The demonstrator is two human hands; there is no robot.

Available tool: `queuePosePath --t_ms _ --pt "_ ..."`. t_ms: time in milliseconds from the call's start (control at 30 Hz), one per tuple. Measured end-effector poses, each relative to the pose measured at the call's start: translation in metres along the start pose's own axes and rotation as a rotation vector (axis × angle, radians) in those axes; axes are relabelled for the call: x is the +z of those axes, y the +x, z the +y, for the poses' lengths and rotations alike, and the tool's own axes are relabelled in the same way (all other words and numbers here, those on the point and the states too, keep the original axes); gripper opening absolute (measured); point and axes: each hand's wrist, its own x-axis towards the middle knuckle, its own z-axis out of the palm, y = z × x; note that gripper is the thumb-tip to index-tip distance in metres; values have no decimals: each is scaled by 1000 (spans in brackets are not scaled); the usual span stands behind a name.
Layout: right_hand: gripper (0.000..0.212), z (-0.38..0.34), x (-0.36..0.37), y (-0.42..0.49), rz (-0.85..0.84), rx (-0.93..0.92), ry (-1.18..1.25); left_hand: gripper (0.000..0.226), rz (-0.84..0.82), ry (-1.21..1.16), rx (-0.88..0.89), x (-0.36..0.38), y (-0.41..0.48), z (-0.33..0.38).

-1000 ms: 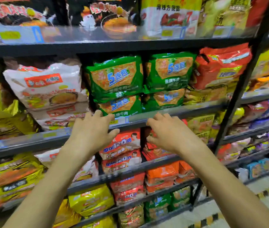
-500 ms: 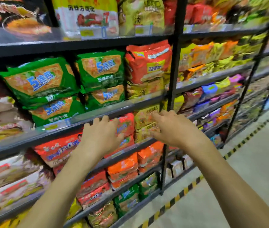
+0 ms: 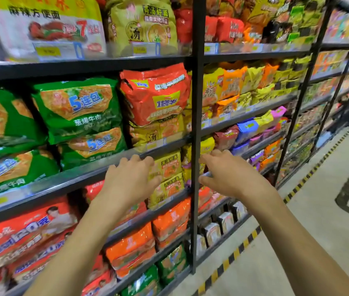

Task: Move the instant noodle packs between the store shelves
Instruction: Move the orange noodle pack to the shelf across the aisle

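Observation:
Both my hands reach toward the third shelf from the top. My left hand [image 3: 129, 180] hovers with fingers spread in front of the stacked yellow noodle packs [image 3: 167, 174], holding nothing. My right hand [image 3: 224, 174] is stretched out past the black upright post [image 3: 196, 146], fingers loosely extended near the yellow and dark red packs [image 3: 225, 137] of the adjoining bay, and is also empty. Green five-pack noodle bags [image 3: 77, 110] and an orange-red multipack [image 3: 156, 95] sit on the shelf above.
Shelves [image 3: 96, 167] packed with noodle bags fill the left and centre: orange packs [image 3: 171, 218] below, red packs [image 3: 24, 229] at lower left. More bays run off to the right. The aisle floor [image 3: 318, 231] with yellow-black striped tape lies at the right.
My view and both hands have shifted right along the shelves, from the green and red packs to the yellow packs by the upright post. Both hands stay empty.

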Motion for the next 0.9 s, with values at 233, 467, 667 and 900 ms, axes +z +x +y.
queuePosePath --t_ms 233,467,667,900 --pt "47 46 -22 95 85 -67 -58 49 173 -91 -122 -5 74 -11" --pt "58 84 -20 184 246 -142 74 56 352 -129 -186 1 125 -21" --pt "79 106 -16 238 411 -266 239 66 565 -196 -227 9 156 -23" --pt "102 110 -1 295 502 -532 520 85 832 -437 -166 33 192 -14"
